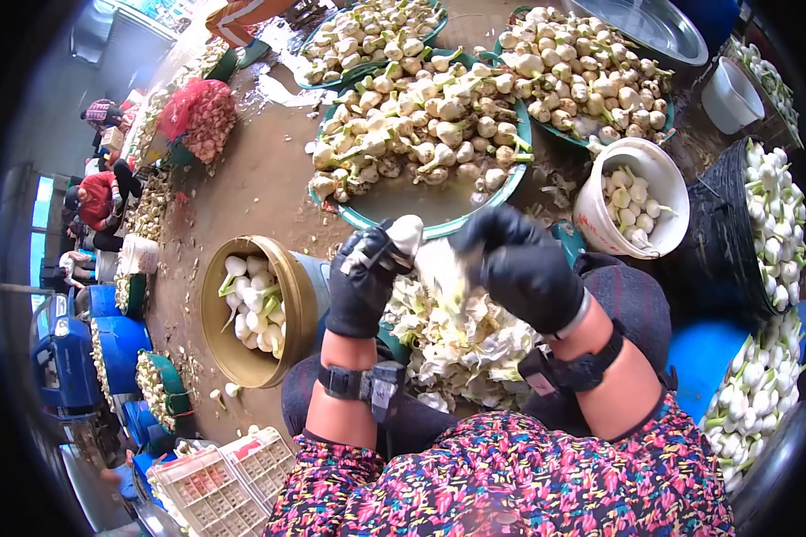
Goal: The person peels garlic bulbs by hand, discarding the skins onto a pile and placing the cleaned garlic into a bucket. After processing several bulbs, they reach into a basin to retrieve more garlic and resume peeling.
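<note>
My left hand [365, 273], in a black glove, is closed around a whitish garlic bulb [407, 234] whose top shows above the fingers. To its right, my right hand [521, 268], also gloved in black, is raised with its fingers curled and smeared by motion; what they hold, if anything, cannot be made out. Pale peeled skins [461, 345] lie heaped below and between both hands. Just beyond the hands stands a wide green-rimmed basin [439, 224] of unpeeled bulbs and murky water.
A tan bucket [215, 349] of white bulbs stands at the left, a white bucket [591, 210] at the right. Beside it is a black basket [707, 215] of bulbs. More full basins [546, 125] lie ahead. A person in red [97, 199] sits far left.
</note>
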